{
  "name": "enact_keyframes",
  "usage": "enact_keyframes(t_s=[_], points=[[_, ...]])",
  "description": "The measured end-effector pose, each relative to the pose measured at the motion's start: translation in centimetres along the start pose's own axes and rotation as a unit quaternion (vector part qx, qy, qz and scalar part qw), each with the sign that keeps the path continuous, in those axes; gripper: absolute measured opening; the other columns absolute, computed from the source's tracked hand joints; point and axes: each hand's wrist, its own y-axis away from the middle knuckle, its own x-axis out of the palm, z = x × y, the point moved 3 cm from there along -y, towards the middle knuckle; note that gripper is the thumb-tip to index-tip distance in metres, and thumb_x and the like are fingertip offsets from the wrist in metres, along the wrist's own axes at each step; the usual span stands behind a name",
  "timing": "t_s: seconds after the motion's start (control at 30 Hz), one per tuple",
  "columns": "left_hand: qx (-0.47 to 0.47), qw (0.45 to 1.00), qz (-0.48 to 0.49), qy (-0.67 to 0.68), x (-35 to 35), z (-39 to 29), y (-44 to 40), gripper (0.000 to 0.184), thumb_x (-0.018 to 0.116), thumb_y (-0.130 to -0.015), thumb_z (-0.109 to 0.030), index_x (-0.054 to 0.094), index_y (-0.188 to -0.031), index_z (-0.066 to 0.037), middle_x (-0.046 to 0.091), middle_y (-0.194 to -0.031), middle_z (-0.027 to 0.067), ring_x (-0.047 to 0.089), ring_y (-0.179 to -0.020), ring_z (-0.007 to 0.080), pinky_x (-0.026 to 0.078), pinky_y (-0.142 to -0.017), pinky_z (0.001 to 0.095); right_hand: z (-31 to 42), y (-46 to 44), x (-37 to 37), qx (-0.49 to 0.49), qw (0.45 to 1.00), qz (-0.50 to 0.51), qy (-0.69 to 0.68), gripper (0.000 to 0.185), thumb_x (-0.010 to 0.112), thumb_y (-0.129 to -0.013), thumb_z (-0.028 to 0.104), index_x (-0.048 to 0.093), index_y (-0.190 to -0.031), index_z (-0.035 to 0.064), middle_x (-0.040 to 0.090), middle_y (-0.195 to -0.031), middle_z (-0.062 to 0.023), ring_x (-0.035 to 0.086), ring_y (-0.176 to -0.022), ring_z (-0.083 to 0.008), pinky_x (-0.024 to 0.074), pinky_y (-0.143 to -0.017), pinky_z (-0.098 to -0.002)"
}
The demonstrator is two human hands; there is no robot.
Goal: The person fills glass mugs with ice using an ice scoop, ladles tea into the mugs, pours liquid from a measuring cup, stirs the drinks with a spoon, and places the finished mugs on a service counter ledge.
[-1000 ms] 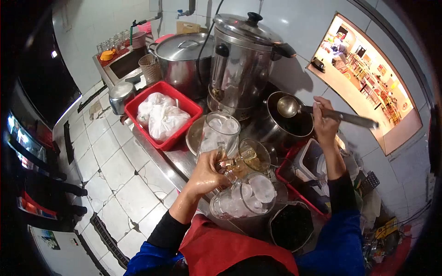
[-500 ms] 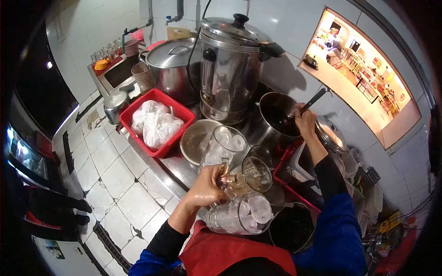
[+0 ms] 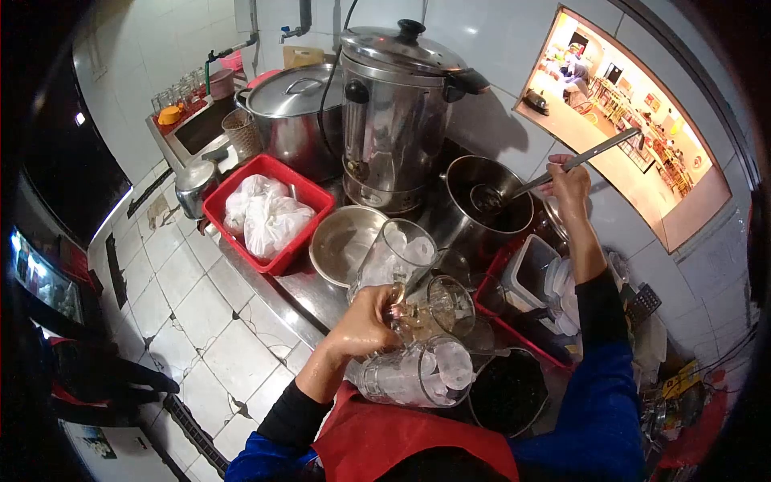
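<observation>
My left hand [image 3: 365, 325] is closed around the handles of three glass mugs. The upper mug [image 3: 395, 259] and the lower mug [image 3: 418, 376] are filled with ice pieces, and the lower one lies tilted towards the right. Between them is a mug [image 3: 448, 307] with no ice visible in it. My right hand [image 3: 569, 181] grips the long metal handle of a ladle [image 3: 598, 150], whose bowl end is inside a deep steel pot [image 3: 458, 229] of dark liquid. The ladle slants up to the right over the rim.
A metal bowl [image 3: 341, 241] and a red basin [image 3: 221, 213] with white plastic bags stand left of the mugs. Behind are a tall steel urn [image 3: 385, 128] and a lidded pot [image 3: 281, 132]. A dark-filled container [image 3: 510, 394] is near my body; a red tray [image 3: 534, 341] sits to the right.
My right hand has moved up and to the right with the ladle, so more of its handle and its bowl show. My left hand keeps the mugs in nearly the same place.
</observation>
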Motion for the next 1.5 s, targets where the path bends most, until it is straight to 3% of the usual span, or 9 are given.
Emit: enact_keyframes(t_s=[0.6, 0.67, 0.77, 0.87, 1.07, 1.13, 1.23, 1.33, 1.5], points=[[0.044, 0.998, 0.025, 0.038, 0.8, 0.3, 1.2, 0.034, 0.068, -0.049, -0.003, 0.038, -0.065, -0.007, 0.036, -0.065, -0.0046, 0.032, -0.062, 0.0075, 0.028, -0.053, 0.0227, 13.1, 12.7, -0.1, -0.168, 0.963, 0.157, -0.143, 0.013, 0.054, -0.079, 0.004, 0.055, -0.09, -0.0029, 0.057, -0.075, -0.006, 0.056, -0.064, -0.0097, 0.0473, -0.051, -0.021], [0.039, 0.999, 0.019, 0.028, 0.6, 0.1, 1.6, 0.033, 0.067, -0.05, -0.003, 0.039, -0.066, -0.007, 0.036, -0.066, -0.0047, 0.032, -0.063, 0.0076, 0.029, -0.053, 0.0226, 14.0, 15.0, -0.4, -0.372, 0.919, 0.116, -0.068, 0.011, 0.056, -0.077, 0.001, 0.056, -0.088, -0.0014, 0.058, -0.076, -0.0078, 0.058, -0.064, -0.0137, 0.0488, -0.053, -0.0227], [0.027, 0.999, 0.014, 0.025, 0.6, 1.1, 1.8, 0.03, 0.066, -0.05, -0.002, 0.043, -0.069, -0.006, 0.038, -0.068, -0.0049, 0.034, -0.065, 0.0078, 0.03, -0.056, 0.0223, 15.9, 17.6, -1.2, -0.52, 0.843, 0.135, 0.019, 0.013, 0.057, -0.074, -0.004, 0.056, -0.087, -0.0004, 0.059, -0.077, -0.0106, 0.06, -0.064, -0.0189, 0.0511, -0.054, -0.0271], [0.029, 0.999, 0.018, 0.017, 0.2, 1.3, 2.0, 0.029, 0.064, -0.052, 0.001, 0.05, -0.077, -0.002, 0.045, -0.072, -0.0029, 0.04, -0.069, 0.0075, 0.035, -0.06, 0.0219, 15.0, 19.3, -1.2, -0.605, 0.775, 0.173, -0.051, 0.017, 0.058, -0.072, -0.003, 0.056, -0.089, -0.0004, 0.059, -0.079, -0.0145, 0.061, -0.065, -0.0236, 0.0528, -0.056, -0.0313], [0.056, 0.996, 0.001, 0.073, 0.1, 0.7, 1.9, 0.035, 0.061, -0.053, 0.004, 0.055, -0.087, 0.002, 0.052, -0.079, -0.0012, 0.046, -0.074, 0.0066, 0.04, -0.065, 0.0209, 13.0, 22.5, -1.1, -0.763, 0.604, 0.224, 0.052, 0.019, 0.06, -0.074, 0.007, 0.057, -0.092, 0.0016, 0.055, -0.085, -0.0148, 0.061, -0.077, -0.0284, 0.0548, -0.063, -0.0335], [0.043, 0.996, -0.002, 0.072, 0.1, -0.3, 2.1, 0.037, 0.061, -0.052, 0.005, 0.055, -0.089, 0.002, 0.053, -0.08, -0.0014, 0.046, -0.075, 0.0065, 0.04, -0.066, 0.0206, 12.8, 21.9, -1.1, -0.742, 0.625, 0.237, 0.05, 0.019, 0.062, -0.073, 0.006, 0.058, -0.091, 0.0028, 0.057, -0.084, -0.0136, 0.061, -0.076, -0.026, 0.0551, -0.064, -0.0339], [0.043, 0.998, -0.051, 0.012, -0.4, 0.4, 1.8, 0.039, 0.062, -0.052, 0.006, 0.055, -0.09, 0.002, 0.053, -0.08, -0.0009, 0.046, -0.075, 0.0068, 0.04, -0.066, 0.0202, 11.8, 17.5, -1.1, -0.594, 0.795, 0.119, 0.028, 0.016, 0.059, -0.074, 0.002, 0.059, -0.09, 0.0032, 0.059, -0.082, -0.0133, 0.061, -0.07, -0.0222, 0.0512, -0.059, -0.0308], [0.035, 0.991, -0.114, 0.06, -0.5, 1.1, 1.4, 0.037, 0.062, -0.052, 0.006, 0.054, -0.088, 0.001, 0.053, -0.077, -0.0009, 0.047, -0.068, 0.0069, 0.041, -0.06, 0.021, 8.9, 11.3, 0.3, -0.433, 0.9, 0.037, 0.036, 0.014, 0.053, -0.078, 0.002, 0.058, -0.091, 0.0027, 0.059, -0.078, -0.0129, 0.058, -0.065, -0.0263, 0.0462, -0.057, -0.0313], [0.016, 0.971, -0.224, 0.08, -1.5, 1.9, 1.2, 0.027, 0.065, -0.052, 0.004, 0.052, -0.076, 0.001, 0.051, -0.065, -0.0005, 0.047, -0.058, 0.0075, 0.038, -0.05, 0.0223, -0.9, 4.0, 4.5, -0.417, 0.899, 0.039, 0.126, 0.013, 0.05, -0.081, 0.008, 0.058, -0.091, 0.0034, 0.061, -0.079, -0.012, 0.06, -0.073, -0.0278, 0.0469, -0.065, -0.0356]])
